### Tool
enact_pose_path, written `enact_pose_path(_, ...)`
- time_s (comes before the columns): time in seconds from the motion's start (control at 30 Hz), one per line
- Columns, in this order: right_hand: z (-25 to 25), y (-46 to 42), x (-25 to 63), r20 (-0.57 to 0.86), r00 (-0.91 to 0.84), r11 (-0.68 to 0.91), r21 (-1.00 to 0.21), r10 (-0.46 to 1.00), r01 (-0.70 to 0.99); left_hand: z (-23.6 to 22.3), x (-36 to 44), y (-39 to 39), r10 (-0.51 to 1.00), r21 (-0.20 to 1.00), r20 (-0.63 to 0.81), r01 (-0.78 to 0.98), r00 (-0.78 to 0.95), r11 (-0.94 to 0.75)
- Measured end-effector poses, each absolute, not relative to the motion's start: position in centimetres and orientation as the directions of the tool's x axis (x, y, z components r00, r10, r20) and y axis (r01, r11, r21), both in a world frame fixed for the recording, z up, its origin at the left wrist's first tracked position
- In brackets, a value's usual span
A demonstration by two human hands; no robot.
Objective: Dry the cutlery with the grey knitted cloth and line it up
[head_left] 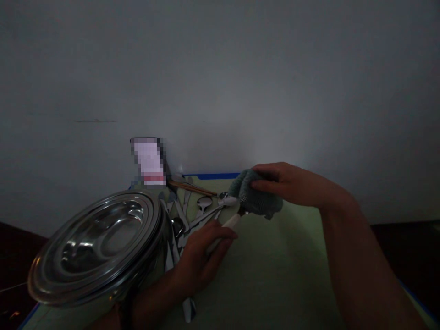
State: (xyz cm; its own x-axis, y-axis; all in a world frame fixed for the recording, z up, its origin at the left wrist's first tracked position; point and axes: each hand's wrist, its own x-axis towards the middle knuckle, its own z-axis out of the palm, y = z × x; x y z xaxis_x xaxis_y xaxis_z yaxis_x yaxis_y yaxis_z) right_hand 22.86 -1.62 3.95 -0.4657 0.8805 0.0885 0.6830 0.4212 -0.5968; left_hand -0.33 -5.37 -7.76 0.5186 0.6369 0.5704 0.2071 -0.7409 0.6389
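A: Where is the white-handled utensil (232, 222)?

B: Over the worktop (292, 270), between the two hands, just right of the loose cutlery (205, 201). The left hand (206, 252) grips its handle between thumb and fingers.

A: Which way does it point?

B: Its long axis lies on a slant. The handle's near end sits in the left hand; the far end aims away from the person and to the right, into a gray-green cloth (259, 198).

A: What shape is that end?

B: I cannot tell; the cloth covers it.

A: And the right hand (287, 182)?

B: It holds the cloth, thumb and fingers pinching the folds from the right.

A: What lies around?

B: Wooden chopsticks (195, 187) beyond the left hand, stacked metal basins (113, 233) at the left, and a phone (150, 158) propped behind them, its screen blurred.
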Motion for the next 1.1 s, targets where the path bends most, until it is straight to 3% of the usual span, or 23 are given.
enact_pose_path(0.2,4.0,-2.1,20.8,-0.193,-0.605,0.452,-0.502,0.773,0.737,-7.5,-0.1,-5.3,0.657,0.649,0.55,0.231,0.515,-0.725)
enact_pose_path(0.5,3.7,-1.6,21.3,-0.172,-0.629,0.508,-0.447,0.758,0.736,-7.2,0.1,-5.3,0.651,0.636,0.562,0.237,0.51,-0.734)
enact_pose_path(0.7,3.4,-1.4,21.4,-0.011,-0.445,0.388,-0.471,0.895,0.793,-6.8,0.0,-5.3,0.69,0.658,0.563,0.259,0.454,-0.707)
enact_pose_path(0.9,3.2,-1.2,21.4,-0.121,-0.592,0.464,-0.504,0.797,0.728,-6.8,0.0,-5.3,0.689,0.653,0.569,0.262,0.45,-0.71)
enact_pose_path(1.1,2.7,-0.9,21.0,-0.195,-0.618,0.466,-0.496,0.762,0.732,-7.0,0.0,-5.3,0.658,0.64,0.57,0.236,0.493,-0.731)
